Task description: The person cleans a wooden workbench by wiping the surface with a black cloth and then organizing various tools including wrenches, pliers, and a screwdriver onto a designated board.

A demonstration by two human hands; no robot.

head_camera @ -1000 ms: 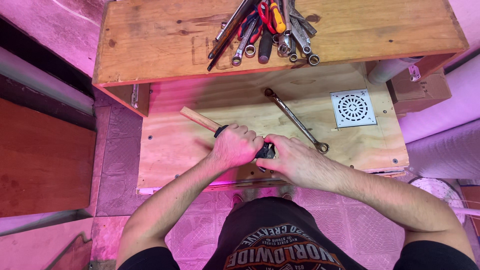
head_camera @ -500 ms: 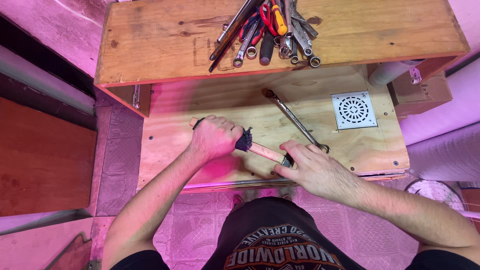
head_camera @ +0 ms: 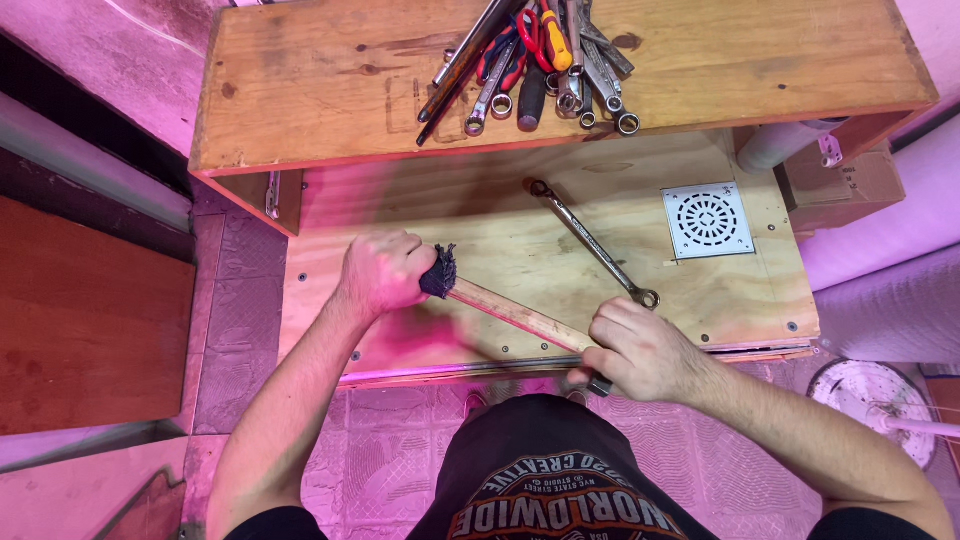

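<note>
While my left hand [head_camera: 385, 272] is clenched around a frayed black wad of cloth or tape at the upper end of a pale wooden handle [head_camera: 520, 315], my right hand [head_camera: 640, 352] grips the lower end, where dark metal peeks out. Most of the wood between my fists looks bare; only the wad remains. At one o'clock lie a long silver combination wrench [head_camera: 592, 243] and a white square drain grate [head_camera: 708, 220] on the plywood benchtop [head_camera: 480, 215].
</note>
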